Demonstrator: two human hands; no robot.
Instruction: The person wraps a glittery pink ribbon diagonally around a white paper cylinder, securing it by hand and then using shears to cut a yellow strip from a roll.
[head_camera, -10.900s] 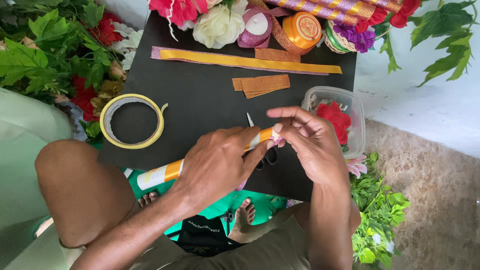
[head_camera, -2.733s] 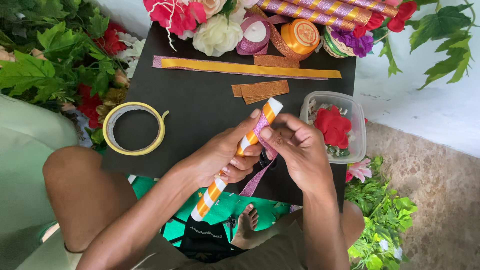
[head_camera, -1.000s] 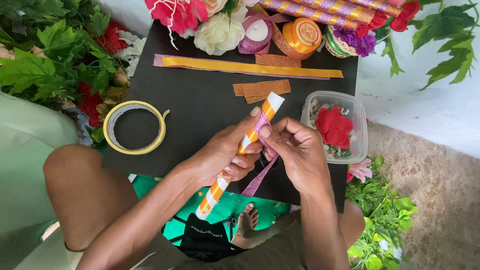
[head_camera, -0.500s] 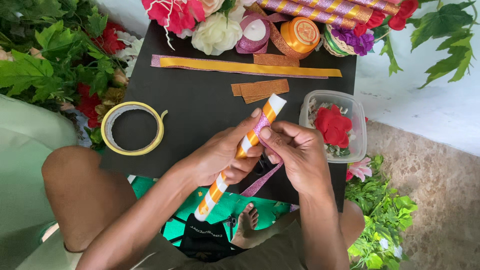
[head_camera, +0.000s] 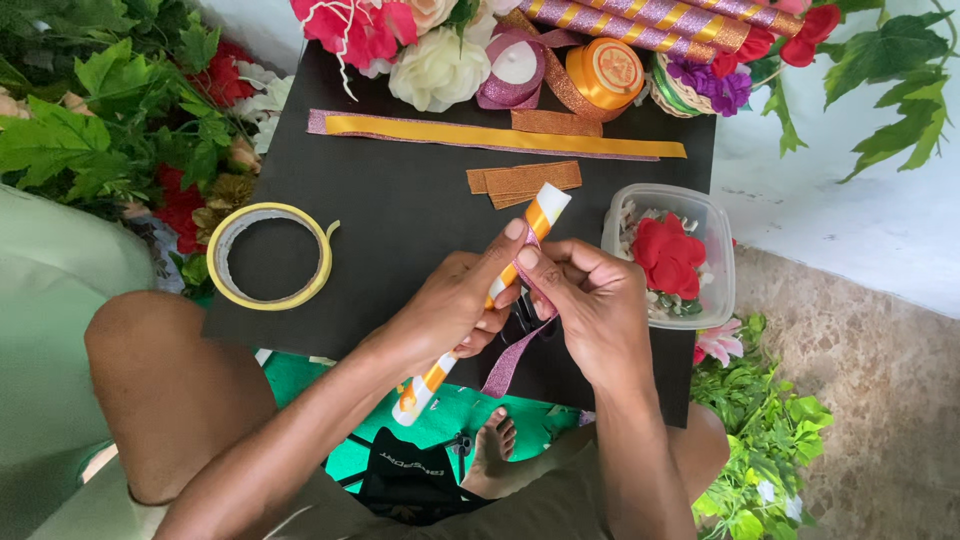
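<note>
Our left hand (head_camera: 455, 305) grips the orange-white striped stick (head_camera: 480, 300) w/ fingers curled. Right hand (head_camera: 590, 300) pinches pink glitter ribbon (head_camera: 505, 365) vs. it, just beside left fingertips.

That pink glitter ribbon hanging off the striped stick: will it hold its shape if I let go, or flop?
Likely floppy: the pink glitter ribbon droops in a loose tail below the left hand. Probably very light, since it is a thin strip. Its free end may unwind from the orange-and-white striped stick unless the right hand keeps pinching it.
</note>
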